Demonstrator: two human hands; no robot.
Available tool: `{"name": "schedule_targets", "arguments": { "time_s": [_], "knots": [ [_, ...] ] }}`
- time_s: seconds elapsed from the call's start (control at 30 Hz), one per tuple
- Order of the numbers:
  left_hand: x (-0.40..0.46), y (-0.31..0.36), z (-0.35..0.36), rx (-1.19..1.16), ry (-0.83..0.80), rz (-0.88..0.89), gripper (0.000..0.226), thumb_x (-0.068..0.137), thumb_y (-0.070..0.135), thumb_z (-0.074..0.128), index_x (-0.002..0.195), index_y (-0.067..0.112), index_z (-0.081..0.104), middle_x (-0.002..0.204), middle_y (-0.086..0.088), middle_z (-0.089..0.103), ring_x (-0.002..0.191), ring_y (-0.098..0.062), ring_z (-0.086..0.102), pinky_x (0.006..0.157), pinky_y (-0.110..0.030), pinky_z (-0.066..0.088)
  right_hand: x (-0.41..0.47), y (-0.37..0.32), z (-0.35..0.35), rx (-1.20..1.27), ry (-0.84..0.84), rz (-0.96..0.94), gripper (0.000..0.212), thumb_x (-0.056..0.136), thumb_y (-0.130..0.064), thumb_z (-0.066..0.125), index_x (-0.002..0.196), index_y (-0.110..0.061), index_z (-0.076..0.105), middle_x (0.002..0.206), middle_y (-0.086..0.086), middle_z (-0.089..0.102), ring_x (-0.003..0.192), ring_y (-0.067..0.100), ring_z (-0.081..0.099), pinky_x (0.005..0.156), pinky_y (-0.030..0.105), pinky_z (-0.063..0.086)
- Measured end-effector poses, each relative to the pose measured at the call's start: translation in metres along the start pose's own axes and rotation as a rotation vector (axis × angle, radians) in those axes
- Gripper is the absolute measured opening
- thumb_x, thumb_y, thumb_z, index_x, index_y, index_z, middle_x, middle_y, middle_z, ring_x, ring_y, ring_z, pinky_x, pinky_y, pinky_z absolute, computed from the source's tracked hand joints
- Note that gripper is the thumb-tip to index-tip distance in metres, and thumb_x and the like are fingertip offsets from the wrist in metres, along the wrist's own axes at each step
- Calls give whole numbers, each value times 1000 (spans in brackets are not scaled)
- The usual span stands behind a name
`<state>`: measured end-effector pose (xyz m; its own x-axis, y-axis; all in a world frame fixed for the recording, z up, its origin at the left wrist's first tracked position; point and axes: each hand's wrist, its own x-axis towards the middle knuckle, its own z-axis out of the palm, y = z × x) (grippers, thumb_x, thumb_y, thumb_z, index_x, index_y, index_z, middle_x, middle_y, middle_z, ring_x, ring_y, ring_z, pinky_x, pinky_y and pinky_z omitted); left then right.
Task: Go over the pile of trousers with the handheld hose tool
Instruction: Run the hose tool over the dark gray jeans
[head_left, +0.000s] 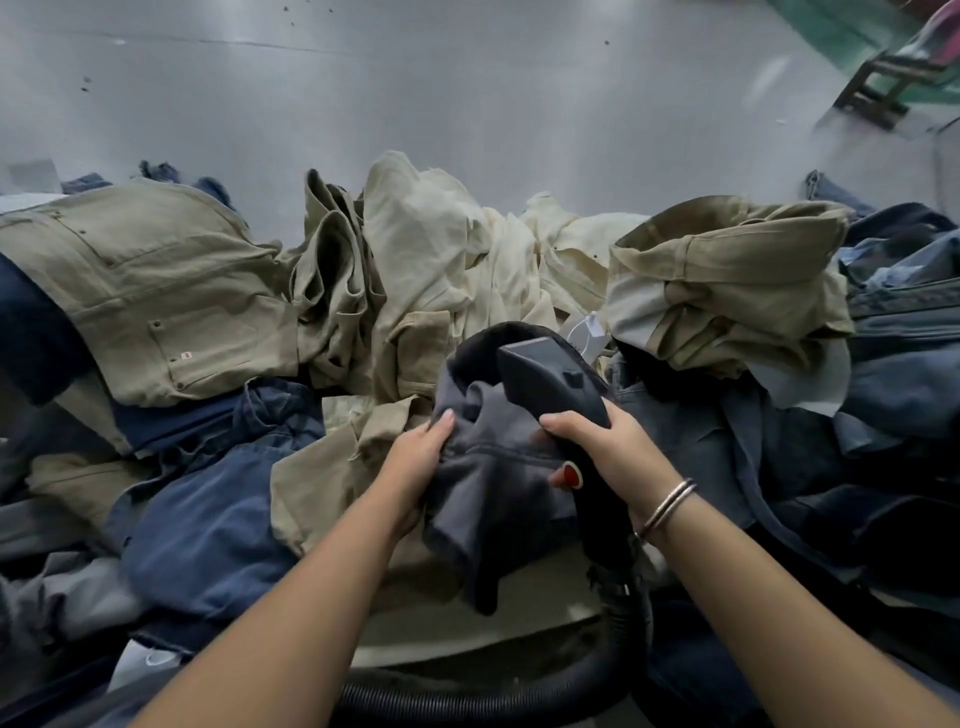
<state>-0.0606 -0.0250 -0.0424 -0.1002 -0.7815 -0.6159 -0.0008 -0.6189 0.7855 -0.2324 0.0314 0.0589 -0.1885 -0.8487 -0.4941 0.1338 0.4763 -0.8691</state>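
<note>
Trousers in a loose pile (363, 291) fill the middle band of the frame from the left edge to the right edge. Nearest the camera, at the bottom centre, a black ribbed hose (467, 696) curves across and rises to the handheld hose tool (550, 384). The right hand (597, 447) grips the tool's dark handle, fingers and thumb wrapped round it; a red button (570, 474) shows on the handle just beside the thumb. Two thin metal bangles (667, 506) sit on the right wrist. The tool's flat grey head points up and left and rests against a dark grey pair of trousers (488, 488) at centre frame. The left hand (421, 457) holds that same garment at its left edge, fingers curled into the bunched cloth, thumb on top. Blue denim trousers (208, 519) lie to the lower left, further dark denim (909, 374) to the right. Beyond the hands, khaki trousers (156, 291) lie at middle left, cream garments (467, 260) at centre, a second khaki pair (727, 280) at middle right. Grey floor (415, 93) fills the upper frame; a dark frame structure (883, 93) stands at the upper right, blurred.
</note>
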Motion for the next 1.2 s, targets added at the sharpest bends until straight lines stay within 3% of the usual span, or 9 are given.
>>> {"name": "schedule_targets", "arguments": {
  "time_s": [0.1,0.23,0.33,0.4,0.53,0.67,0.83,1.07,1.2],
  "knots": [
    [-14,30,11,-46,-136,124,33,98,34,50,100,9,72,91,-7,75,86,-18,71,74,-25,56,-1,-3,9,-1,-119,-142,18,84,-5,68,99,-13,62,80,2,65,65,12,61,49,27,53],
    [-35,46,17,3,-185,285,39,96,31,50,71,18,77,86,-10,74,86,-21,67,85,-34,52,3,-9,13,43,-161,-239,30,73,-12,72,101,-18,62,84,2,68,73,14,65,49,27,53],
    [-37,49,7,-39,-90,310,34,97,30,51,79,11,72,92,-17,71,89,-25,65,88,-41,51,10,-13,6,45,21,-232,17,82,-6,69,98,-8,61,70,4,67,60,13,63,48,22,51],
    [-35,48,-6,-57,-34,270,32,97,32,51,84,11,71,91,-11,72,88,-22,67,82,-34,54,14,-12,-5,60,97,-167,9,85,-7,65,90,-5,58,59,8,57,44,17,53,42,23,47],
    [-33,42,-33,9,-246,171,16,90,14,60,104,11,66,92,-3,75,86,-17,70,66,-21,55,14,-7,-31,56,21,-87,6,86,-6,61,86,-7,55,54,11,52,36,20,47,36,23,42],
    [-35,41,-47,-23,-416,80,40,85,-14,48,113,10,61,101,-10,72,91,-21,69,73,-26,57,7,6,-40,-1,-120,-66,12,85,1,58,92,-9,56,52,10,56,38,21,50,36,25,44],
    [-40,40,-51,-140,-560,73,62,83,-25,28,120,14,59,117,-5,69,106,-17,66,79,-24,55,-3,30,-21,-187,-271,-51,21,84,8,60,101,-2,53,56,8,56,49,27,52,40,28,49],
    [-53,40,-51,4,-640,93,72,80,-29,28,127,19,52,123,7,66,116,-9,60,85,-19,51,0,19,7,-312,-234,-158,21,82,1,65,97,2,51,58,6,56,42,23,53,43,32,48],
    [-61,39,-44,87,-555,95,72,81,-30,31,130,19,50,121,13,66,112,0,59,87,-16,50,8,-5,19,-266,-127,-171,14,79,-6,68,89,-11,59,57,0,58,46,17,53,52,34,46]
  ]
}}
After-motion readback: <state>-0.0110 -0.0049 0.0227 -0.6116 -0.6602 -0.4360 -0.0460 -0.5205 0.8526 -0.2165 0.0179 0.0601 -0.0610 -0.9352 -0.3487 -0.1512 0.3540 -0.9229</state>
